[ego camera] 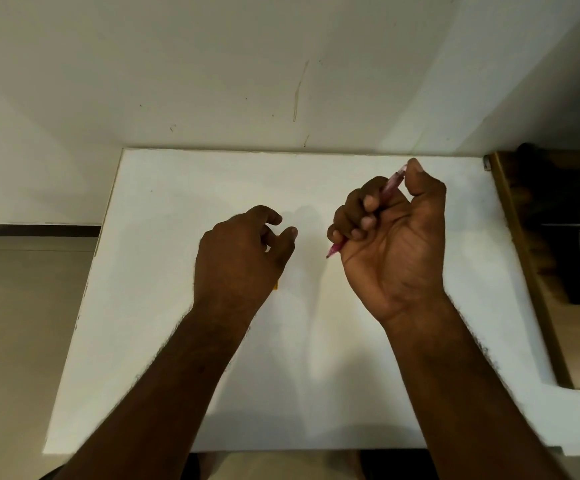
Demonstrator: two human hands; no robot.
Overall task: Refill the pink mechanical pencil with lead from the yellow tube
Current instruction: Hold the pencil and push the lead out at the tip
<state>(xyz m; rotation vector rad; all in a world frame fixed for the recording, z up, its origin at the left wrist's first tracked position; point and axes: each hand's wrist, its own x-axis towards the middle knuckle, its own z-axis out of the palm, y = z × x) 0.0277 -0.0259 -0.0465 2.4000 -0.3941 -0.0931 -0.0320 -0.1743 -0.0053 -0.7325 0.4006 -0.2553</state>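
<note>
Here, the right hand (pixel 390 233) grips the pink mechanical pencil (pixel 393 181) in a fist, its long axis slanting from far-right cap down to the near-left tip, while the loosely curled, empty left hand (pixel 243 251) hovers directly over the mostly hidden yellow tube (pixel 275 285) on the white table (pixel 164 306).

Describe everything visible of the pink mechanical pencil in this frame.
The pink mechanical pencil looks like translucent pink plastic, slim and straight. The right hand grips it in a fist above the white table, fingers curled round the barrel and thumb at its upper end. It slants, with the pointed tip poking out lower left. The middle is hidden.
</note>
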